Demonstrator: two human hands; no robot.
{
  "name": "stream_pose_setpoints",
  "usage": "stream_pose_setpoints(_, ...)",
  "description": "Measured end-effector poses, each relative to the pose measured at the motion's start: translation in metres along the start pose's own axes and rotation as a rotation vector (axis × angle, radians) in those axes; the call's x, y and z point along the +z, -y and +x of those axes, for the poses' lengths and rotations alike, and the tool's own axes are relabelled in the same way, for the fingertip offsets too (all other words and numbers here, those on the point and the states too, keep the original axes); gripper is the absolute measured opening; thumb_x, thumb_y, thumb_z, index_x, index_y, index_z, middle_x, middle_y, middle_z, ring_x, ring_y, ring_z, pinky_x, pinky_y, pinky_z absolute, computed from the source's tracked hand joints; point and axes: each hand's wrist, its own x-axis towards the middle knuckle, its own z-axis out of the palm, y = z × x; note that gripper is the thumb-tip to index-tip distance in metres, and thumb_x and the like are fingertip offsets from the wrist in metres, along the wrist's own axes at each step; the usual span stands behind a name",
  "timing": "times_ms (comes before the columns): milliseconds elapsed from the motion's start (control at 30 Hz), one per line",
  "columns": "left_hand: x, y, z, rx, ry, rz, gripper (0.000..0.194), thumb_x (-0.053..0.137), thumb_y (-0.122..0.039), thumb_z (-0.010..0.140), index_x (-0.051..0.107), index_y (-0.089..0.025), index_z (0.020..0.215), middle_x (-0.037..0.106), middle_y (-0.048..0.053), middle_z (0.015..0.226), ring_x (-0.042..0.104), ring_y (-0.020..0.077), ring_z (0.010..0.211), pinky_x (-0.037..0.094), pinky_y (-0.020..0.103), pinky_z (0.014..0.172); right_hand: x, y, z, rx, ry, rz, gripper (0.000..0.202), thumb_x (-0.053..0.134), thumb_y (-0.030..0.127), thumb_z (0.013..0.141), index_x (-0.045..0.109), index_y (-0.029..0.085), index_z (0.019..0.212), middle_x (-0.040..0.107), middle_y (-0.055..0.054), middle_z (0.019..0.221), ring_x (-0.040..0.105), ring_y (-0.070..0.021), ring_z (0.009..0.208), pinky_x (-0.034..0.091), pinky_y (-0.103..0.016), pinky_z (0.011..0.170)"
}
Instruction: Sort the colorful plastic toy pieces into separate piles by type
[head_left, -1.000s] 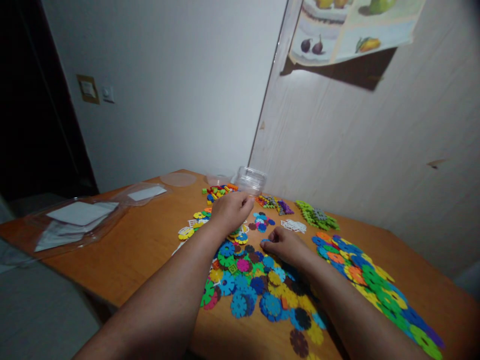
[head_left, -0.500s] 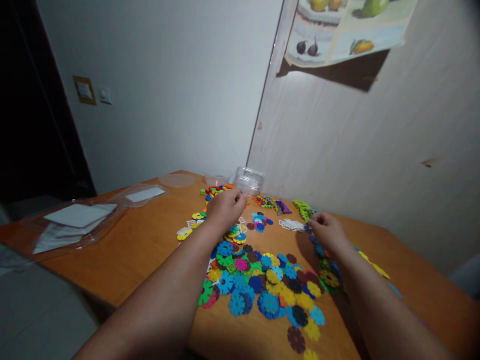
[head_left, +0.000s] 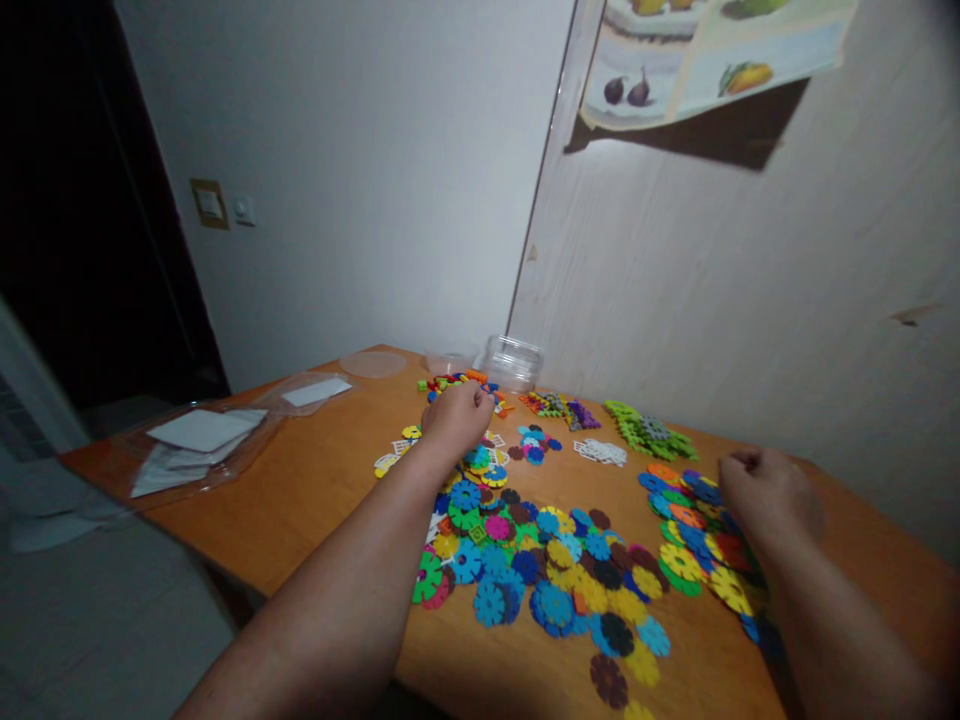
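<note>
White cards (head_left: 199,430) lie far left of both hands. The left hand (head_left: 457,418) is curled closed; I can't tell what's inside. A big pile of colorful discs (head_left: 491,600) sits between the arms. Next, more flat discs (head_left: 686,535) lie beside the right hand (head_left: 772,495), also curled closed, its inside hidden.

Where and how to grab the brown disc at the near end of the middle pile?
Probably pinch the brown disc by its left rim, coming from above and the left. It lies flat and thin, with bare table on that side, while a yellow disc crowds its right; the rim's notches may help.
</note>
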Motion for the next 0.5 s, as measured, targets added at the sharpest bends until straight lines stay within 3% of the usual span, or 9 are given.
stream_pose_setpoints(167, 0.006, 0.001, -0.002, 0.128, 0.129, 0.014, 0.021, 0.051, -0.036, 0.089, 0.065, -0.021, 0.083, 0.071, 0.005, 0.085, 0.063, 0.0195, 0.076, 0.038, 0.027, 0.063, 0.013, 0.043, -0.022, -0.24, 0.121, 0.201, 0.028, 0.047, 0.041, 0.083, 0.066, 0.022, 0.092, 0.068, -0.007, 0.085, 0.061, -0.0226, 0.075, 0.037, -0.031, 0.059)
stream_pose_setpoints(300, 0.011, 0.001, -0.004, 0.277, 0.259, 0.024, 0.022, 0.058, -0.038, 0.084, 0.07, -0.022, 0.091, 0.072, 0.006, 0.097, 0.064, 0.0217, 0.088, 0.043, 0.028, 0.072, 0.024, 0.074, -0.049, -0.553, 0.374, 0.413, 0.019, 0.05, 0.037, 0.08, 0.06, 0.021, 0.08, 0.063, -0.002, 0.074, 0.057, -0.0185, 0.072, 0.04, -0.028, 0.063)
stream_pose_setpoints(400, 0.013, 0.001, -0.008, 0.343, 0.361, 0.047, 0.034, 0.064, -0.051, 0.079, 0.073, -0.025, 0.098, 0.072, 0.007, 0.105, 0.062, 0.0263, 0.099, 0.045, 0.032, 0.082, 0.026, 0.09, -0.069, -0.61, 0.578, 0.5, 0.016, 0.051, 0.035, 0.08, 0.059, 0.021, 0.078, 0.062, 0.0, 0.072, 0.055, -0.0163, 0.067, 0.039, -0.026, 0.059)
stream_pose_setpoints(500, 0.014, 0.001, -0.01, 0.388, 0.451, 0.093, 0.039, 0.072, -0.054, 0.071, 0.074, -0.031, 0.102, 0.071, 0.006, 0.11, 0.058, 0.0305, 0.109, 0.042, 0.038, 0.093, 0.021, 0.101, -0.083, -0.674, 0.765, 0.511, 0.016, 0.056, 0.036, 0.081, 0.061, 0.021, 0.08, 0.062, 0.0, 0.072, 0.053, -0.0152, 0.067, 0.038, -0.025, 0.057)
